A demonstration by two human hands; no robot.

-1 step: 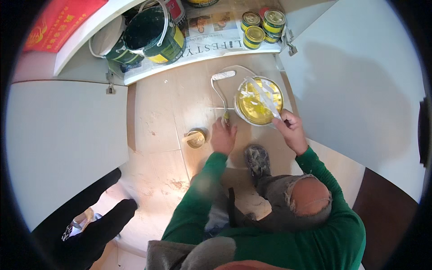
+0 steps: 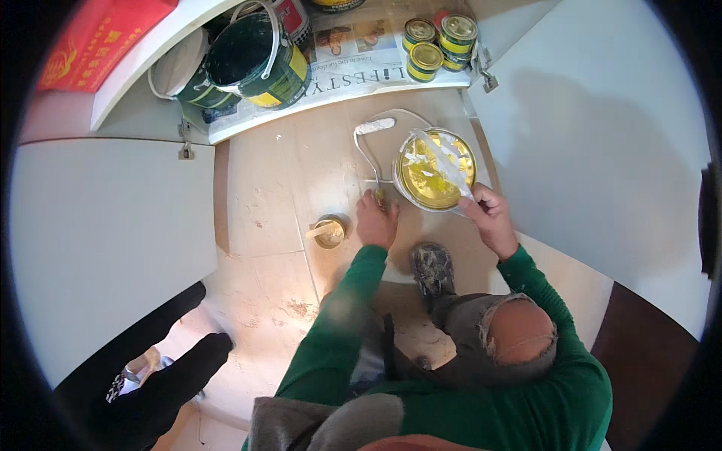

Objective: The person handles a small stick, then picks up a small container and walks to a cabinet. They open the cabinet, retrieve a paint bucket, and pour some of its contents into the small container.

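A small paint roller (image 2: 374, 126) with a white-coated sleeve and bent wire frame lies on the floor. My left hand (image 2: 377, 225) is on its handle, with fingers and thumb closed around the yellow-green end; the rest of the handle is hidden beneath the hand. To the right stands a large paint can (image 2: 421, 180) with a shiny gold lid, marked by white smears. Across the lid lies a flat whitish strip (image 2: 444, 160), its near end pinched in my right hand (image 2: 490, 219). Beside my left hand is a small open tin (image 2: 331, 233) with a pale flat stick in it.
Ahead, a low cabinet shelf lined with newspaper (image 2: 361, 71) holds dark green buckets (image 2: 259, 64) and several small tins (image 2: 440, 49). White cabinet doors (image 2: 113, 218) stand open at both sides. A red bag (image 2: 105, 41) is at upper left. Another person's dark-clothed legs (image 2: 150, 368) are at lower left.
My left hand has shifted slightly forward over the roller handle. The right hand and the strip hold their place on the lid.
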